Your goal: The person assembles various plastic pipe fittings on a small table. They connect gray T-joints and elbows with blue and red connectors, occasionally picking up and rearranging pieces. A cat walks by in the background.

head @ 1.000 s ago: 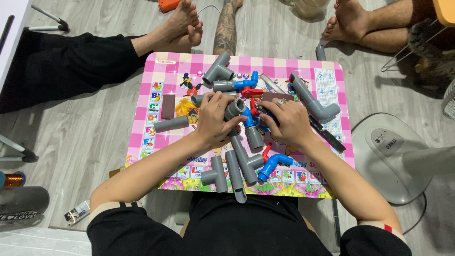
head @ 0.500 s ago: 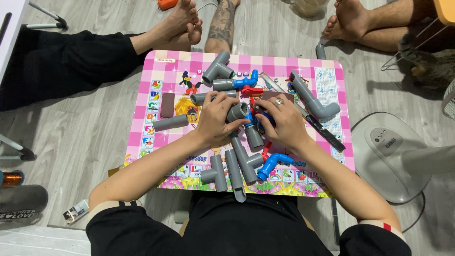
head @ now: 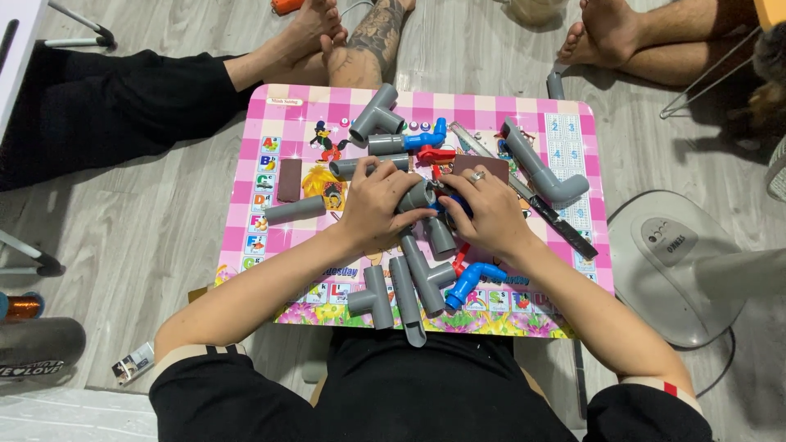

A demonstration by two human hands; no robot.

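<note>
Grey pipe fittings [head: 407, 282] crowd both hands [head: 377, 205].

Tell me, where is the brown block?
In the head view, the brown block lies on the left part of the pink table, above a loose grey pipe, left of the left hand.

Grey pipe fittings [head: 426, 282] scattered over a pink-and-white checked table [head: 270, 110] (edged with bright cartoon pictures and a yellow flowered border). Blue elbow pieces [head: 475, 277] and a red valve handle [head: 436, 155] among the grey, with a dark brown block [head: 288, 180] at one side. Black clothing on every seated figure, pale grey wood-grain floor [head: 147, 221], white fan base [head: 675, 262].
</note>
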